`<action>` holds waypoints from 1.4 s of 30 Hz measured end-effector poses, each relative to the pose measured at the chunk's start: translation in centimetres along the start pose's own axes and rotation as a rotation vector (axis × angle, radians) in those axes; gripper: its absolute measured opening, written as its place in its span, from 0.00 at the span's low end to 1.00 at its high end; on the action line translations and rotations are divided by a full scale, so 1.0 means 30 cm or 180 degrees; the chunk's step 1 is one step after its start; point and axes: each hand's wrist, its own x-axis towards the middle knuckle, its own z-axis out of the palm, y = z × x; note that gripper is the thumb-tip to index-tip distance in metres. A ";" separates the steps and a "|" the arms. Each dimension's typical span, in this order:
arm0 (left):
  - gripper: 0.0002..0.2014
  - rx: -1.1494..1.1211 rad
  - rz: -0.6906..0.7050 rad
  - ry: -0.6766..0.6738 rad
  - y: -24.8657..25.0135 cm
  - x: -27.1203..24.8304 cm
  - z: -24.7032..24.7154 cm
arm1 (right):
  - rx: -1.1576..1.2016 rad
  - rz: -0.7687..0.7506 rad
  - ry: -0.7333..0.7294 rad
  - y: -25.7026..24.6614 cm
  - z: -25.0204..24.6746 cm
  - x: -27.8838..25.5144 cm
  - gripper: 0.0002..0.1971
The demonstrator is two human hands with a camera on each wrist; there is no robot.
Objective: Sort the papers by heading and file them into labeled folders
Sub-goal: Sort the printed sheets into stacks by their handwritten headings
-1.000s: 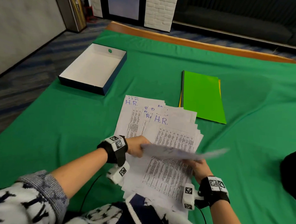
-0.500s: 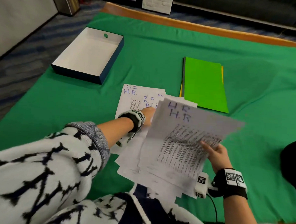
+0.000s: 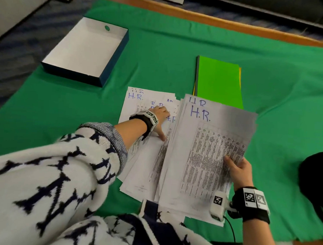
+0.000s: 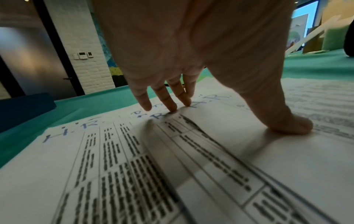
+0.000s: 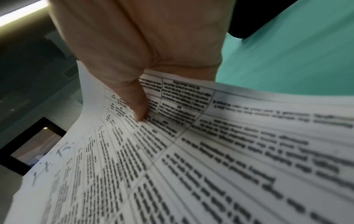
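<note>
Papers lie fanned in a loose, thin white pile near the middle of the surface, each printed with a ruled table of small black text and headed in blue handwritten letters; several read "H.R.". The left hand lies flat on the pile's left part, fingers straight and pressing the headings, thumb spread out to the side on a sheet, so this grip is open. The right hand pinches a bundle of sheets at its right edge, thumb on the printed face and the other fingers hidden beneath; the bundle bows upward, lifted off the pile on its right side, its top sheet headed "H.R.".

Just beyond the bundle's far edge lie the folders, flat and rectangular: a bright green one on top, a yellow edge and a dark edge showing under it. To the far left stands an open box, shallow and rectangular, dark blue outside, white inside, with a round hole in its far wall. A green cloth, slightly wrinkled, covers the surface, whose wooden edge shows at the far side.
</note>
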 end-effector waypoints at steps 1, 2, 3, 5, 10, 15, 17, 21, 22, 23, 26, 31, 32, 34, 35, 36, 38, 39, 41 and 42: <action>0.55 -0.0061 -0.0001 0.0026 0.000 -0.004 0.001 | 0.0045 0.0054 0.0014 0.004 -0.003 -0.002 0.13; 0.52 -0.0159 -0.0002 0.0051 -0.001 -0.006 0.005 | 0.0086 0.0118 0.0028 0.012 -0.005 -0.001 0.13; 0.51 -0.0258 -0.0009 0.0052 -0.003 -0.007 0.013 | 0.0091 0.0191 0.0031 0.018 -0.005 -0.002 0.12; 0.50 -0.0445 -0.0009 0.0112 -0.008 -0.007 0.027 | 0.0028 0.0324 0.0000 0.043 -0.004 0.002 0.12; 0.65 -0.0703 -0.0029 0.0073 -0.027 0.004 0.054 | -0.0209 0.0581 -0.0184 0.088 0.020 -0.007 0.05; 0.65 -0.0585 -0.0243 0.0083 -0.038 0.013 0.019 | -0.0236 0.0649 -0.0134 0.077 0.026 -0.024 0.04; 0.60 -0.0682 -0.0254 0.0172 -0.041 0.013 0.021 | -0.0218 0.0683 -0.0089 0.082 0.018 -0.020 0.06; 0.41 -0.1182 -0.0313 0.0569 -0.032 -0.007 0.042 | -0.0422 0.0692 -0.0034 0.077 0.020 -0.021 0.08; 0.35 -0.1449 -0.0353 0.0764 -0.031 -0.015 0.048 | -0.0423 0.0699 -0.0036 0.069 0.026 -0.024 0.06; 0.29 -0.1790 -0.0428 0.0953 -0.026 -0.026 0.054 | -0.0412 0.0710 -0.0054 0.064 0.032 -0.026 0.04; 0.26 -0.2764 -0.0833 0.0965 0.014 -0.092 0.073 | -0.0388 0.0756 -0.0134 0.042 0.050 -0.036 0.04; 0.30 -0.3460 -0.0646 0.0162 0.102 -0.251 0.115 | -0.0303 0.0819 -0.0240 0.024 0.070 -0.054 0.12; 0.30 -0.3237 -0.0524 0.0208 0.122 -0.271 0.119 | -0.0207 0.0817 -0.0292 0.023 0.076 -0.059 0.10; 0.34 -0.2998 -0.0332 0.0434 0.157 -0.302 0.114 | 0.0119 0.0713 -0.0366 0.018 0.091 -0.074 0.07; 0.34 -0.3101 -0.0235 0.0575 0.173 -0.320 0.099 | 0.0242 0.0596 -0.0347 0.013 0.097 -0.083 0.10; 0.33 -0.3291 -0.0077 0.0649 0.186 -0.336 0.078 | 0.0350 0.0452 -0.0286 0.006 0.102 -0.091 0.15; 0.30 -0.3795 0.0306 0.0603 0.200 -0.363 0.033 | 0.0624 0.0237 -0.0198 -0.001 0.095 -0.096 0.28; 0.27 -0.4044 0.0452 0.0577 0.208 -0.380 0.007 | 0.0769 0.0220 -0.0230 0.001 0.084 -0.093 0.33; 0.20 -0.4380 0.0569 0.0609 0.225 -0.408 -0.033 | 0.0941 0.0319 -0.0368 0.003 0.064 -0.098 0.38; 0.17 -0.4474 0.0548 0.0686 0.229 -0.411 -0.041 | 0.0990 0.0391 -0.0421 0.009 0.053 -0.102 0.40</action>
